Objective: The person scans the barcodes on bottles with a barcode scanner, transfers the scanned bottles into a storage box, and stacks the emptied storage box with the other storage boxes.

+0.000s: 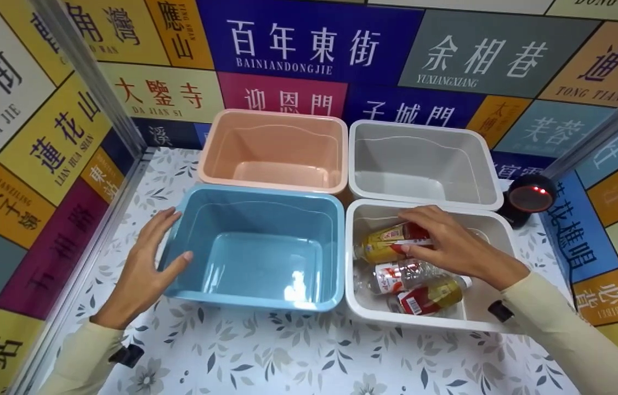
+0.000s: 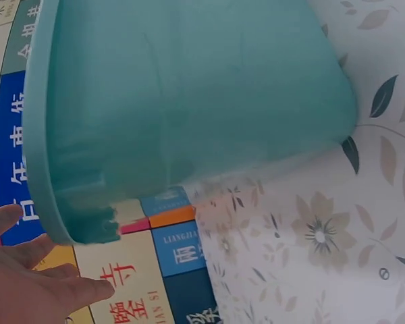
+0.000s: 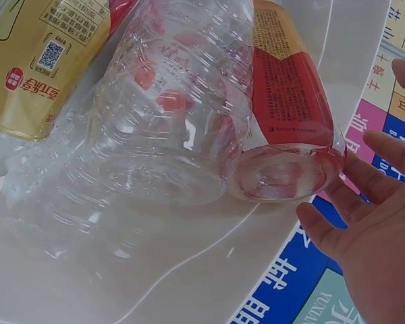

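My left hand (image 1: 141,263) is spread beside the left rim of a blue bin (image 1: 262,193); in the left wrist view its fingers (image 2: 94,290) are straight and hold nothing. Over a white bin (image 1: 424,320), my right hand (image 1: 446,241) reaches down to a drink bottle with a red and yellow label (image 1: 380,241). Its fingers are loosely spread close to the base of that bottle (image 3: 293,101) in the right wrist view. Beside it in the bin lie a clear bottle (image 1: 391,277) and another red and yellow labelled bottle (image 1: 435,299), both on their sides.
Behind stand a peach bin (image 1: 273,148) and a grey bin (image 1: 424,159), side by side. A black round device with red lights (image 1: 531,195) is at the right. Printed panels (image 1: 309,44) wall in the table (image 1: 265,356), which has a leaf-patterned cover.
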Demonstrator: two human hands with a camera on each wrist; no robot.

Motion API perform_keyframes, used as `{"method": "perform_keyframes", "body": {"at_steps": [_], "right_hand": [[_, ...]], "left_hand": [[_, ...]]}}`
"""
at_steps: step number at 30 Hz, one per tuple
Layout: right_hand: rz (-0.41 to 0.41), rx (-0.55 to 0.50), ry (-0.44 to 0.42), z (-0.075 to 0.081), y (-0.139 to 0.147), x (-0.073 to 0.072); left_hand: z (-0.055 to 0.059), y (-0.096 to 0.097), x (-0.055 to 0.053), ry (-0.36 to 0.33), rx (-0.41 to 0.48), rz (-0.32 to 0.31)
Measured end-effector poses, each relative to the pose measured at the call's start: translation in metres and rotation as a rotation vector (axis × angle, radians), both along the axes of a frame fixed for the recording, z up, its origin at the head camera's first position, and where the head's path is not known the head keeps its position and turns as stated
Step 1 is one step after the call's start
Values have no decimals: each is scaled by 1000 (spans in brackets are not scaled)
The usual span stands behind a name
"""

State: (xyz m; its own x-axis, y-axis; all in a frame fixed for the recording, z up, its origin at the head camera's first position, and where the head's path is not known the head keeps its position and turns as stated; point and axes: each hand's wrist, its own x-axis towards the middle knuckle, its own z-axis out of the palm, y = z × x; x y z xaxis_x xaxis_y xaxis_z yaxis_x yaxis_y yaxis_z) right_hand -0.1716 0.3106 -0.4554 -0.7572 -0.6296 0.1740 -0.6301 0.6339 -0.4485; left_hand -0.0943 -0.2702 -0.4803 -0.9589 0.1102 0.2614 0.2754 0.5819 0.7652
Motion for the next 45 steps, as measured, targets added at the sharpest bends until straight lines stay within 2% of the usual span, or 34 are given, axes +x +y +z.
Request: {"method": "perform_keyframes", "body": {"at_steps": [12, 21, 30, 45], "right_hand": [[-18, 10, -20, -5, 1, 0], [-9, 3, -21, -7, 1, -2], [-10, 9, -14, -10, 1, -1], [16, 14, -9, -11, 1, -2]], "left_hand": [[-13, -9, 0, -109, 40, 25], [-21, -14, 1, -166, 101, 9], [-27, -19, 0, -183, 182, -12], [-35, -21, 2, -223, 250, -6]]}}
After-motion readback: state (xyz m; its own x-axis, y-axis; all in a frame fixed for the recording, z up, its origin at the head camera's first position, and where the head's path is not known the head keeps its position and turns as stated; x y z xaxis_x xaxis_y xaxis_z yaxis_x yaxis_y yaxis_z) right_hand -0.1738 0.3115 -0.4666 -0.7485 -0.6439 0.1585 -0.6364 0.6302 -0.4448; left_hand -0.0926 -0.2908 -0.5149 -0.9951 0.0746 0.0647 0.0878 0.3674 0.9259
